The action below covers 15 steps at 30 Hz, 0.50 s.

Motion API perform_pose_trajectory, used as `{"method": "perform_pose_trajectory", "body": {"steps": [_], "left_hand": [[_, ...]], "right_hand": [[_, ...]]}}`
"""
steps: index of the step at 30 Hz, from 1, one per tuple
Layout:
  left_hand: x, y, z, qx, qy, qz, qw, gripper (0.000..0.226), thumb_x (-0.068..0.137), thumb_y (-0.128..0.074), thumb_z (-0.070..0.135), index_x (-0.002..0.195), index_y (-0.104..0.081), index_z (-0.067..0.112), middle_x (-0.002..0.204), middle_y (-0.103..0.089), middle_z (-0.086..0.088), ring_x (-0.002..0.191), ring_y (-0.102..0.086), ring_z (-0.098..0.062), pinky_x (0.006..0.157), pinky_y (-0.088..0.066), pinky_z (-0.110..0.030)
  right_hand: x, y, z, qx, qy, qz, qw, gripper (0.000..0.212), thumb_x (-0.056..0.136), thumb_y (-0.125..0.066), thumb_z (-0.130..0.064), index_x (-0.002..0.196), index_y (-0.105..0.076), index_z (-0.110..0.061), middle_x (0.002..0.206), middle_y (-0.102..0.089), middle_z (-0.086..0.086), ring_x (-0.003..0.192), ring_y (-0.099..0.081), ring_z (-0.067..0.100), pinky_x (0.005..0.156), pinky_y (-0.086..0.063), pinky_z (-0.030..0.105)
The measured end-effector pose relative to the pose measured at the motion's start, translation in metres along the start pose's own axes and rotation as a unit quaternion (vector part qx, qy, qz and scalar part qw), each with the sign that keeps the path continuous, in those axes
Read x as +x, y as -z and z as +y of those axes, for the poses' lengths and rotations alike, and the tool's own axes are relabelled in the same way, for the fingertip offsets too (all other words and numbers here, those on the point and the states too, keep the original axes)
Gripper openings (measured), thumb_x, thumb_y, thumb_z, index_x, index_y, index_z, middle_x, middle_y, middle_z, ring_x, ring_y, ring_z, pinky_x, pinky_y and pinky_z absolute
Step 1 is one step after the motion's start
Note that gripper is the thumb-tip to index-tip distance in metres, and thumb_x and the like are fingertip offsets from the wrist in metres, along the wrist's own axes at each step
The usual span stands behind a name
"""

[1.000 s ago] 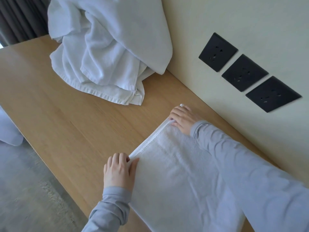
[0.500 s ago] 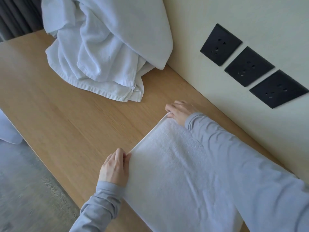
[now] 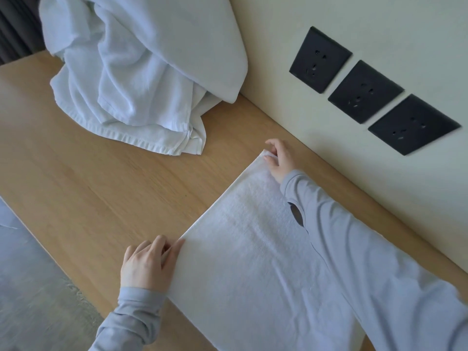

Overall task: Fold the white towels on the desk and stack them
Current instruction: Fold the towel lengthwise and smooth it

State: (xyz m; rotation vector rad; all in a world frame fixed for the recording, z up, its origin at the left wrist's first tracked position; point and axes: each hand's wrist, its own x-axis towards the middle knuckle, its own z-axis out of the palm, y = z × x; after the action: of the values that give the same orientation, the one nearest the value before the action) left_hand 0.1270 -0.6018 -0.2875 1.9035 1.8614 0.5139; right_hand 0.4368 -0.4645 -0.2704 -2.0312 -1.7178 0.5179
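Note:
A white towel point(image 3: 243, 249) lies spread flat on the wooden desk point(image 3: 101, 188), running off the bottom of the view. My left hand point(image 3: 147, 264) pinches its near corner between thumb and curled fingers. My right hand point(image 3: 279, 158) pinches the far corner close to the wall, and my grey sleeve lies across the towel's right side. A heap of crumpled white towels point(image 3: 136, 79) sits at the far end of the desk, leaning against the wall.
Three black wall sockets point(image 3: 364, 91) sit in a row on the cream wall just right of the desk. The desk's front edge runs diagonally at the left, with grey floor point(image 3: 33, 287) below it. Dark curtains hang at the top left.
Both hands went from lying on the towel's end edge to pinching its two corners. The right-hand corner is now lifted slightly. The camera view shifted a little.

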Motion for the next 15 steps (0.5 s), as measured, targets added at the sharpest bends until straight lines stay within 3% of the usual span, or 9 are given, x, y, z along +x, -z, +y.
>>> {"method": "perform_pose_trajectory", "body": {"steps": [2,4,6,8,11,13,15], "left_hand": [[0.001,0.001,0.000,0.013,0.014,-0.006,1.000,0.085,0.081,-0.009,0.078,0.059,-0.051,0.007,0.048,-0.049,-0.001,0.056,-0.052,-0.029,0.064,-0.034,-0.035],[-0.001,0.004,0.006,0.041,0.020,0.006,0.999,0.076,0.083,-0.020,0.072,0.069,-0.058,0.008,0.060,-0.056,-0.004,0.065,-0.054,-0.031,0.067,-0.038,-0.037],[-0.004,0.004,0.023,0.067,-0.013,0.048,0.996,0.052,0.085,-0.037,0.051,0.089,-0.064,0.007,0.080,-0.062,-0.010,0.077,-0.058,-0.035,0.068,-0.043,-0.042],[-0.006,-0.004,0.045,0.082,-0.090,0.042,0.992,0.046,0.088,-0.040,0.041,0.106,-0.065,0.007,0.099,-0.064,-0.012,0.089,-0.061,-0.036,0.073,-0.047,-0.043],[-0.005,-0.018,0.063,0.110,-0.161,-0.041,0.980,0.058,0.095,-0.027,0.042,0.126,-0.057,0.003,0.130,-0.057,-0.016,0.120,-0.054,-0.035,0.099,-0.038,-0.043],[-0.002,-0.021,0.060,0.136,-0.152,-0.088,0.975,0.068,0.098,-0.010,0.045,0.133,-0.050,0.002,0.139,-0.049,-0.014,0.128,-0.046,-0.035,0.106,-0.026,-0.041],[-0.001,-0.024,0.053,0.144,-0.149,-0.099,0.973,0.070,0.098,-0.006,0.045,0.135,-0.046,0.002,0.141,-0.046,-0.013,0.130,-0.042,-0.033,0.107,-0.023,-0.041]], "right_hand": [[0.007,-0.002,0.000,-0.082,0.004,0.002,0.997,0.015,0.091,-0.049,-0.013,0.102,-0.058,-0.008,0.109,-0.055,0.008,0.104,-0.049,0.026,0.092,-0.036,0.036],[0.010,-0.003,-0.002,-0.153,-0.007,0.012,0.988,0.016,0.095,-0.044,-0.018,0.100,-0.058,-0.011,0.108,-0.056,0.006,0.104,-0.049,0.025,0.090,-0.034,0.035],[0.009,-0.004,-0.011,-0.205,-0.009,0.031,0.978,0.018,0.097,-0.041,-0.017,0.105,-0.056,-0.014,0.113,-0.054,0.004,0.108,-0.048,0.024,0.091,-0.036,0.037],[-0.001,-0.005,-0.030,-0.229,0.013,0.079,0.970,0.023,0.096,-0.042,-0.016,0.116,-0.054,-0.015,0.121,-0.052,0.003,0.112,-0.047,0.024,0.092,-0.037,0.040],[-0.043,-0.018,-0.064,-0.110,0.194,0.136,0.965,0.032,0.091,-0.049,-0.007,0.121,-0.058,-0.005,0.127,-0.056,0.012,0.116,-0.052,0.030,0.094,-0.039,0.043],[-0.092,-0.037,-0.067,-0.087,0.340,0.029,0.936,0.038,0.092,-0.045,-0.014,0.128,-0.053,-0.002,0.135,-0.051,0.013,0.130,-0.043,0.026,0.104,-0.033,0.043],[-0.122,-0.042,-0.049,-0.152,0.389,-0.106,0.902,0.048,0.097,-0.037,-0.028,0.139,-0.041,-0.008,0.147,-0.039,0.007,0.140,-0.027,0.019,0.114,-0.021,0.044]]}}
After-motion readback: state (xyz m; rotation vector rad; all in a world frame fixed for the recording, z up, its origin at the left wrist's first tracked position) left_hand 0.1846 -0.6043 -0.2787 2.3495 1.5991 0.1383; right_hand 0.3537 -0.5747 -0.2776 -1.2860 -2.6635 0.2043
